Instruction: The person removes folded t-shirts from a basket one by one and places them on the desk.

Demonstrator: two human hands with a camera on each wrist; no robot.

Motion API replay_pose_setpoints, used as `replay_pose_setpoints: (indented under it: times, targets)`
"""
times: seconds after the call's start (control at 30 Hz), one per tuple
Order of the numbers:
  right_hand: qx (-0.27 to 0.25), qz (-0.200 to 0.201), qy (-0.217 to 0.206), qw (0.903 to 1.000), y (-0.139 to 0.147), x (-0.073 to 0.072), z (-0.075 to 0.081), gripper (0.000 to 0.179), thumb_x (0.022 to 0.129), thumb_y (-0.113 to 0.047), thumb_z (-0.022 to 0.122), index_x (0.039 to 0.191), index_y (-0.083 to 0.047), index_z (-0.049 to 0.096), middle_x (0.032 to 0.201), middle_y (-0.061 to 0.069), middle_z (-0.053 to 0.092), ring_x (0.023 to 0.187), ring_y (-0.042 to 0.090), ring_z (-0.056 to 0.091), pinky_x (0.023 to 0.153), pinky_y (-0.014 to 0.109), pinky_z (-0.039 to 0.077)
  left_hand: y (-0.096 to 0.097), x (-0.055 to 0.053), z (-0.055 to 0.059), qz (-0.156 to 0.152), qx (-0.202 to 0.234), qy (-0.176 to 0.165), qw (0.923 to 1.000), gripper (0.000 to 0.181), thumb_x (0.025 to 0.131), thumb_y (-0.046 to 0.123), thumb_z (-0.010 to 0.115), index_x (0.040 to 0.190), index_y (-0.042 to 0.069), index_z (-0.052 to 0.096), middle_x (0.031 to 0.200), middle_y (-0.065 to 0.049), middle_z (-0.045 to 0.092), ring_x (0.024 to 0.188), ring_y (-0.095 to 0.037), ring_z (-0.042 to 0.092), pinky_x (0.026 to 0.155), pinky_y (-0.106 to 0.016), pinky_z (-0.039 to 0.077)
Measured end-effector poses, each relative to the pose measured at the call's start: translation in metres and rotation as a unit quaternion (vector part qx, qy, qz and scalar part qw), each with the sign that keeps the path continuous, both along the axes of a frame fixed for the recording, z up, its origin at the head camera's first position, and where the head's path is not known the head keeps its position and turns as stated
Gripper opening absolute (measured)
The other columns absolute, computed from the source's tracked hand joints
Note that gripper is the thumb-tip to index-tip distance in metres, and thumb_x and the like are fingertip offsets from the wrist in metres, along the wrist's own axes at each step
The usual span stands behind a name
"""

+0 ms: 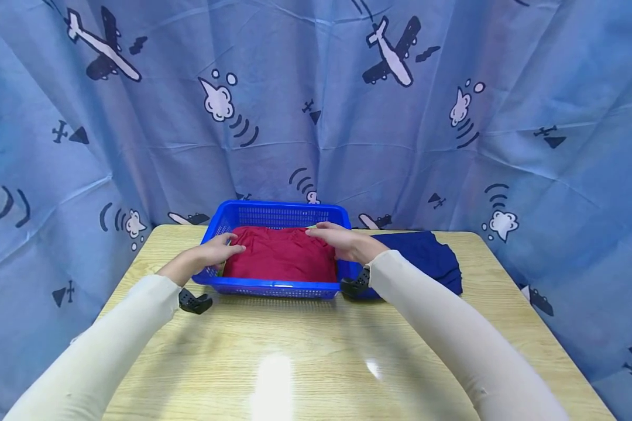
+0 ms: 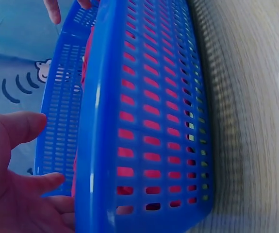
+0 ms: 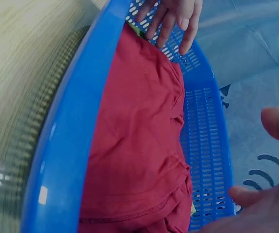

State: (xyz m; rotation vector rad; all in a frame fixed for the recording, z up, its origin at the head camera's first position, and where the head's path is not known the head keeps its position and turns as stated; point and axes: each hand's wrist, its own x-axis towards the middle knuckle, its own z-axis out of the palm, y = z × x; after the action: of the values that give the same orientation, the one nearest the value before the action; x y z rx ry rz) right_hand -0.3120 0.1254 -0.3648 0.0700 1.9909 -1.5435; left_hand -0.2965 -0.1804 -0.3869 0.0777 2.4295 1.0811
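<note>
A folded red garment (image 1: 279,257) lies inside a blue perforated plastic basket (image 1: 281,285). My left hand (image 1: 216,251) is over the basket's left side, at the garment's left edge, its thumb and fingers apart. Over the right side, by the garment's far right corner, is my right hand (image 1: 342,238), its thumb spread from the fingers. In the right wrist view the garment (image 3: 134,126) shows a stitched hem and some wrinkles, with nothing pinched between thumb and finger. Some of the lower fingers of both hands are hidden. A bit of yellow-green material (image 3: 193,208) peeks out from beneath the garment.
A folded navy cloth (image 1: 426,254) lies on the wooden table (image 1: 232,362) just right of the basket, partly behind my right arm. Behind the table hangs a blue curtain (image 1: 274,117) printed with planes. Each wrist wears a black device (image 1: 195,302).
</note>
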Motion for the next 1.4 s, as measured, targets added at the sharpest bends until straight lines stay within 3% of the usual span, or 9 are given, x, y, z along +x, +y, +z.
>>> replay_pose_setpoints:
  times: [0.27,0.47,0.67,0.87,1.07,1.17,1.23,1.3,1.4]
  targets:
    - [0.029,-0.062,0.022,0.9974,-0.008,0.001,0.003,0.073,0.102,-0.029,0.056,0.158,-0.007,0.015,0.161,0.017,0.026,0.150,0.035,0.030,0.125,0.051,0.026,0.000,-0.002,-0.003,-0.008,0.013,-0.016,0.9998,0.072,0.107,0.033,0.045,0.160,-0.002,0.010,0.162,-0.031,0.020,0.148,-0.048,0.030,0.106,-0.054,0.050]
    - [0.076,-0.067,0.000,0.9949,-0.010,-0.001,0.000,0.076,0.101,-0.036,0.057,0.159,-0.010,0.016,0.164,0.016,0.023,0.150,0.037,0.031,0.125,0.057,0.024,0.000,-0.003,-0.004,-0.009,0.032,-0.029,0.9990,0.071,0.108,0.031,0.044,0.160,0.000,0.008,0.160,-0.031,0.023,0.146,-0.051,0.033,0.107,-0.055,0.049]
    - [0.081,-0.053,-0.005,0.9953,-0.005,-0.005,-0.003,0.075,0.102,-0.037,0.056,0.158,-0.009,0.014,0.162,0.015,0.026,0.149,0.035,0.034,0.125,0.052,0.027,0.001,-0.003,-0.003,-0.004,0.037,-0.025,0.9990,0.068,0.107,0.028,0.046,0.158,-0.003,0.013,0.152,-0.031,0.031,0.141,-0.045,0.039,0.108,-0.054,0.049]
    - [0.119,-0.020,0.022,0.9924,-0.003,-0.008,-0.002,0.087,0.102,-0.039,0.054,0.163,-0.010,-0.002,0.170,0.015,0.007,0.155,0.035,0.021,0.127,0.051,0.023,0.001,-0.003,-0.003,-0.011,-0.003,-0.014,0.9998,0.070,0.106,0.033,0.047,0.158,-0.002,0.015,0.162,-0.030,0.018,0.147,-0.045,0.030,0.106,-0.054,0.049]
    - [0.149,-0.010,0.041,0.9879,-0.010,-0.008,-0.001,0.090,0.100,-0.042,0.056,0.163,-0.010,0.000,0.172,0.012,0.000,0.159,0.034,0.006,0.129,0.052,0.012,0.003,-0.003,-0.007,-0.019,-0.021,-0.011,0.9995,0.071,0.105,0.032,0.049,0.158,-0.002,0.016,0.164,-0.030,0.015,0.149,-0.046,0.025,0.108,-0.056,0.048]
    - [0.139,-0.016,0.025,0.9899,-0.012,-0.010,-0.004,0.090,0.100,-0.042,0.057,0.163,-0.010,0.001,0.171,0.013,0.003,0.158,0.034,0.011,0.128,0.052,0.016,0.004,-0.003,-0.009,-0.025,-0.025,-0.003,0.9994,0.071,0.105,0.031,0.050,0.157,-0.003,0.016,0.163,-0.031,0.017,0.143,-0.043,0.032,0.103,-0.053,0.051]
    - [0.129,-0.022,0.010,0.9913,-0.011,-0.011,-0.006,0.090,0.100,-0.041,0.057,0.163,-0.009,0.002,0.170,0.014,0.007,0.157,0.034,0.015,0.127,0.051,0.020,0.004,-0.003,-0.010,-0.026,-0.028,0.005,0.9993,0.071,0.104,0.030,0.052,0.156,-0.003,0.018,0.160,-0.031,0.023,0.121,-0.039,0.051,0.096,-0.048,0.054]
    - [0.119,-0.025,-0.010,0.9925,-0.010,-0.013,-0.009,0.091,0.100,-0.041,0.057,0.163,-0.010,0.000,0.170,0.015,0.009,0.156,0.035,0.020,0.126,0.051,0.024,0.003,-0.002,-0.010,-0.028,-0.024,0.008,0.9993,0.073,0.102,0.029,0.055,0.156,-0.004,0.019,0.158,-0.032,0.026,0.107,-0.032,0.054,0.090,-0.045,0.055]
    - [0.112,-0.021,-0.034,0.9929,-0.008,-0.014,-0.013,0.091,0.101,-0.040,0.057,0.163,-0.011,-0.003,0.168,0.018,0.012,0.154,0.038,0.025,0.125,0.049,0.027,0.004,-0.001,-0.010,-0.032,-0.016,0.011,0.9993,0.075,0.100,0.026,0.060,0.155,-0.005,0.019,0.155,-0.032,0.029,0.104,-0.032,0.058,0.094,-0.045,0.056]
